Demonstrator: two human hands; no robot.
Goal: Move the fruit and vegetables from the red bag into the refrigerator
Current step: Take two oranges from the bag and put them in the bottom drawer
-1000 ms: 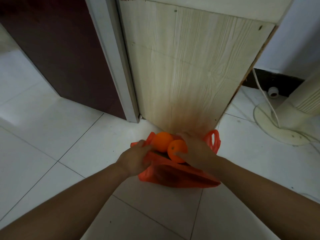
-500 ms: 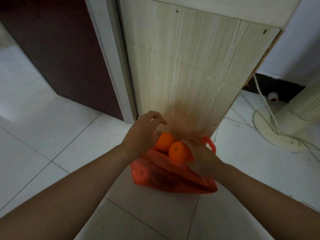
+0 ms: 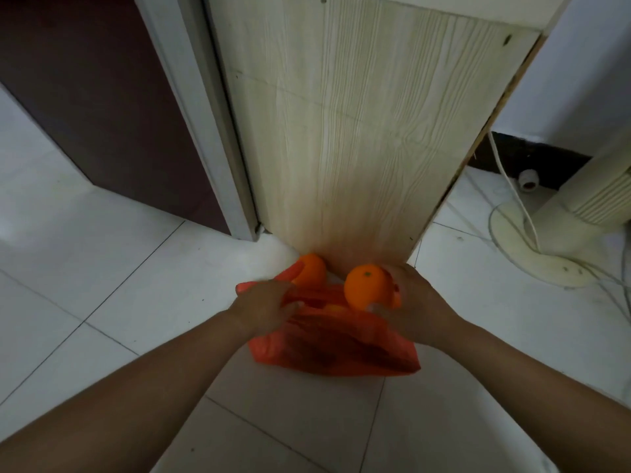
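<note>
While left hand (image 3: 264, 307) holds red bag (image 3: 334, 349), orange (image 3: 367, 290) sits in right hand (image 3: 418, 303).

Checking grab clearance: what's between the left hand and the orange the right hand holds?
In the head view, just the bag's rumpled mouth lies between left hand and orange, with a sliver of more fruit showing inside.

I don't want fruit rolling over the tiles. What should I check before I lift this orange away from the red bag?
1. Right hand grip on the orange: ok, fingers curl round it.
2. Left hand holding the red bag down: ok, it grips the rim.
3. Orange free of the plastic: cannot tell, blurred.
4. Second orange secure: not ok, it sits at the bag's mouth, may roll.
5. Route to the refrigerator: cannot tell, none in view.
</note>
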